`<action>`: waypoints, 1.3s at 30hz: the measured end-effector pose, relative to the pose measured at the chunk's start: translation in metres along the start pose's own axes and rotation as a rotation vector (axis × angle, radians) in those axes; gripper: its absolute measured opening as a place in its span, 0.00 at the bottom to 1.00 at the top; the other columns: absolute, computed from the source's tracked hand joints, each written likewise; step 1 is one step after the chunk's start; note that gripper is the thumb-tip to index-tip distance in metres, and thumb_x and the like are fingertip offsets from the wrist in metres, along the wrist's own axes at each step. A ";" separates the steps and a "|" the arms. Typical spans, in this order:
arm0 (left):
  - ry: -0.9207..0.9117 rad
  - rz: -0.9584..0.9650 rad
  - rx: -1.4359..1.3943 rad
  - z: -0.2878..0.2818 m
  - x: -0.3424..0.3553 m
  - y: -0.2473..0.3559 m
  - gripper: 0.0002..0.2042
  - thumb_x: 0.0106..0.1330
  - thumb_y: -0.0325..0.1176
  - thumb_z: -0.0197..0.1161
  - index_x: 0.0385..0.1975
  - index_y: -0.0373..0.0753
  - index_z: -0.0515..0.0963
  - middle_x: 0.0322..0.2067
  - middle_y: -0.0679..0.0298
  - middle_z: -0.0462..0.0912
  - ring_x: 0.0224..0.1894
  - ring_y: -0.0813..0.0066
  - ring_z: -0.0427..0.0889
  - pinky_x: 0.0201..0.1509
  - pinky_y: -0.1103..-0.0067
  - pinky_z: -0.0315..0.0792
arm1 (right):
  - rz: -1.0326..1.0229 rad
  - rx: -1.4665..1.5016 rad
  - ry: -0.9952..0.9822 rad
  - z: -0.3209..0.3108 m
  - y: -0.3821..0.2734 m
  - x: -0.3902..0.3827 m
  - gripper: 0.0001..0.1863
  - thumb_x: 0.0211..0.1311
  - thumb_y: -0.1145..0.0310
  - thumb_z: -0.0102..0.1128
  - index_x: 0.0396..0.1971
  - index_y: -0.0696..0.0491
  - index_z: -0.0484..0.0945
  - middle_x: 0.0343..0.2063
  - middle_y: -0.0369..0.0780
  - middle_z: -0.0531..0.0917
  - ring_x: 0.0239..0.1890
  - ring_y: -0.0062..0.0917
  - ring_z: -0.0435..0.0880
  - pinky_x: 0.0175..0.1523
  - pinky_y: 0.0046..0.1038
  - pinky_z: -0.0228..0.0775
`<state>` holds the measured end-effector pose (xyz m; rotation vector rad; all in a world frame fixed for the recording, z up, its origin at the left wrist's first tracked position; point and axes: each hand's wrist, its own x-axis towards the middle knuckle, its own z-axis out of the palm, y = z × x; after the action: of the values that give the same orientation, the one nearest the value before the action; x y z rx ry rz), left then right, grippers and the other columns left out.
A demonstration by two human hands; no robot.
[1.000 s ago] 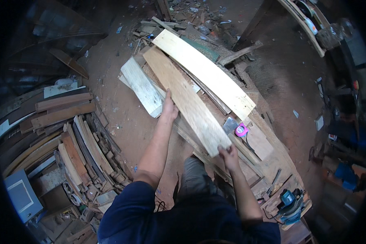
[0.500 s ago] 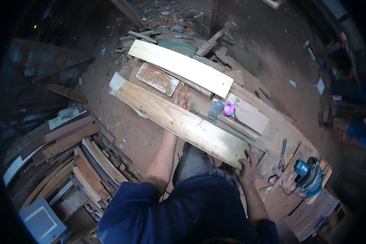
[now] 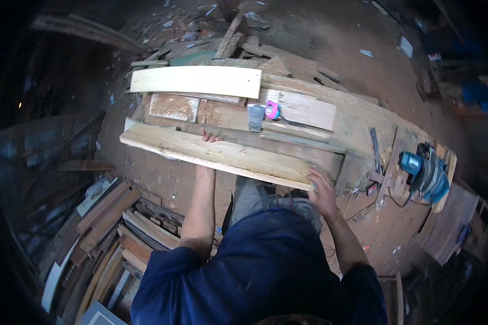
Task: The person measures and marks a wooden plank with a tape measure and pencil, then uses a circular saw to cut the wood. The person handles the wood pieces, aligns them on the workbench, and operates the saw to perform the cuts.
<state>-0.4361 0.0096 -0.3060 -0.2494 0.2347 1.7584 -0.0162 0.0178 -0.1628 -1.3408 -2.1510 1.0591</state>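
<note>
A long wooden plank (image 3: 222, 155) lies across in front of me, held level, its near edge facing me. My left hand (image 3: 210, 136) reaches underneath it; the fingertips curl up over the far edge, while the palm is hidden. At the right end my right hand (image 3: 322, 192) grips the plank's corner. Beyond it, a pale board (image 3: 195, 81) rests on the workbench (image 3: 358, 122). A pink tape measure (image 3: 273, 110) sits beside a flat grey metal piece (image 3: 256, 117). To their left is a sawdust-covered white slab (image 3: 173, 107).
A teal power tool (image 3: 423, 176) with a cable stands at the bench's right end. Stacked wood strips (image 3: 106, 216) fill the floor at lower left. Scrap wood and litter (image 3: 184, 35) lie beyond the bench, near a leaning timber (image 3: 230, 35).
The view has turned, so bench and plank now run more nearly level across it. The plank has tilted, showing more of its near edge. Both hands keep their hold.
</note>
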 end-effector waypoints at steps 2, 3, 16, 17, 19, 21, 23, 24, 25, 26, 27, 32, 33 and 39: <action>0.040 0.000 -0.001 -0.017 -0.005 0.006 0.21 0.72 0.45 0.50 0.55 0.41 0.81 0.32 0.67 0.79 0.39 0.68 0.78 0.57 0.65 0.70 | 0.063 0.064 0.004 0.000 0.002 -0.004 0.21 0.52 0.82 0.62 0.49 0.56 0.76 0.58 0.47 0.79 0.63 0.47 0.77 0.66 0.42 0.71; 0.193 0.040 0.003 -0.022 -0.006 0.010 0.24 0.70 0.53 0.51 0.51 0.41 0.83 0.31 0.67 0.79 0.38 0.67 0.78 0.55 0.63 0.71 | 0.098 0.114 0.014 0.005 0.006 -0.005 0.21 0.55 0.80 0.63 0.50 0.56 0.76 0.57 0.48 0.80 0.62 0.46 0.78 0.65 0.41 0.72; 0.727 -0.001 0.392 0.047 -0.022 -0.049 0.53 0.60 0.83 0.29 0.78 0.49 0.54 0.77 0.56 0.55 0.77 0.47 0.55 0.78 0.45 0.50 | 0.474 0.350 -0.037 0.004 0.028 -0.023 0.27 0.65 0.69 0.68 0.63 0.56 0.72 0.51 0.52 0.84 0.56 0.40 0.84 0.59 0.37 0.75; 0.752 0.006 0.395 0.049 -0.022 -0.049 0.52 0.61 0.82 0.27 0.78 0.49 0.54 0.77 0.56 0.55 0.76 0.46 0.55 0.78 0.45 0.50 | 0.489 0.381 -0.050 0.005 0.031 -0.022 0.28 0.65 0.69 0.68 0.63 0.57 0.71 0.51 0.52 0.84 0.56 0.40 0.85 0.59 0.37 0.75; 0.696 -0.009 0.409 0.046 -0.022 -0.046 0.52 0.62 0.82 0.26 0.78 0.49 0.54 0.76 0.56 0.56 0.76 0.46 0.56 0.77 0.45 0.50 | 0.456 0.432 -0.047 0.006 0.036 -0.019 0.28 0.66 0.70 0.68 0.64 0.57 0.70 0.50 0.53 0.84 0.54 0.38 0.85 0.58 0.37 0.76; 0.659 -0.024 0.414 0.045 -0.023 -0.046 0.52 0.62 0.82 0.24 0.78 0.49 0.54 0.76 0.56 0.56 0.76 0.47 0.56 0.77 0.45 0.51 | 0.444 0.473 -0.055 0.007 0.042 -0.018 0.29 0.66 0.70 0.68 0.65 0.58 0.69 0.50 0.52 0.84 0.53 0.37 0.85 0.57 0.36 0.77; 0.644 -0.037 0.415 0.043 -0.023 -0.044 0.51 0.63 0.82 0.23 0.78 0.49 0.54 0.76 0.56 0.56 0.76 0.47 0.56 0.77 0.45 0.51 | 0.453 0.507 -0.075 0.010 0.049 -0.016 0.30 0.66 0.71 0.67 0.65 0.58 0.69 0.49 0.52 0.85 0.53 0.36 0.85 0.58 0.35 0.77; 0.654 -0.028 0.399 0.038 -0.024 -0.043 0.51 0.63 0.81 0.23 0.78 0.49 0.54 0.76 0.56 0.57 0.76 0.47 0.56 0.77 0.45 0.52 | 0.467 0.487 -0.085 0.012 0.054 -0.017 0.30 0.66 0.71 0.67 0.65 0.58 0.69 0.49 0.51 0.85 0.52 0.35 0.85 0.57 0.35 0.77; 0.665 -0.020 0.384 0.032 -0.025 -0.041 0.51 0.64 0.81 0.22 0.78 0.49 0.54 0.76 0.56 0.57 0.76 0.48 0.56 0.77 0.45 0.52 | 0.481 0.467 -0.096 0.014 0.059 -0.018 0.30 0.65 0.72 0.68 0.65 0.58 0.69 0.48 0.51 0.85 0.51 0.34 0.85 0.57 0.34 0.77; 0.674 -0.011 0.368 0.029 -0.024 -0.039 0.50 0.64 0.81 0.22 0.78 0.49 0.54 0.76 0.56 0.57 0.76 0.48 0.56 0.77 0.45 0.52 | 0.493 0.447 -0.106 0.016 0.060 -0.016 0.30 0.65 0.72 0.68 0.65 0.58 0.69 0.48 0.50 0.85 0.51 0.33 0.85 0.57 0.33 0.77; 0.683 -0.004 0.374 0.026 -0.023 -0.036 0.50 0.65 0.80 0.21 0.77 0.49 0.54 0.76 0.56 0.57 0.76 0.48 0.56 0.77 0.45 0.52 | 0.498 0.473 -0.101 0.018 0.060 -0.015 0.30 0.65 0.72 0.68 0.66 0.58 0.68 0.48 0.50 0.85 0.51 0.33 0.85 0.57 0.32 0.77; 0.803 0.053 0.519 0.033 0.003 -0.005 0.46 0.70 0.74 0.17 0.78 0.46 0.53 0.76 0.56 0.57 0.77 0.48 0.56 0.78 0.48 0.52 | 0.454 0.641 -0.088 0.040 0.036 0.019 0.31 0.66 0.73 0.66 0.67 0.57 0.66 0.50 0.49 0.84 0.52 0.31 0.84 0.57 0.31 0.76; 0.787 0.091 0.549 0.034 0.012 0.009 0.43 0.73 0.70 0.17 0.77 0.45 0.53 0.76 0.55 0.57 0.77 0.47 0.56 0.78 0.49 0.52 | 0.463 0.665 -0.097 0.048 0.029 0.030 0.31 0.67 0.73 0.66 0.68 0.57 0.65 0.51 0.49 0.83 0.53 0.31 0.84 0.57 0.31 0.76; 0.737 0.256 0.686 0.012 0.070 0.107 0.38 0.78 0.62 0.25 0.76 0.37 0.55 0.74 0.51 0.61 0.75 0.49 0.60 0.78 0.56 0.56 | 0.409 0.856 -0.016 0.123 -0.012 0.114 0.35 0.67 0.73 0.64 0.71 0.58 0.59 0.57 0.51 0.80 0.57 0.33 0.82 0.60 0.31 0.74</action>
<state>-0.5552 0.0573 -0.3127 -0.3629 1.4186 1.6579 -0.1576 0.0676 -0.2387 -1.3153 -1.1579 1.8530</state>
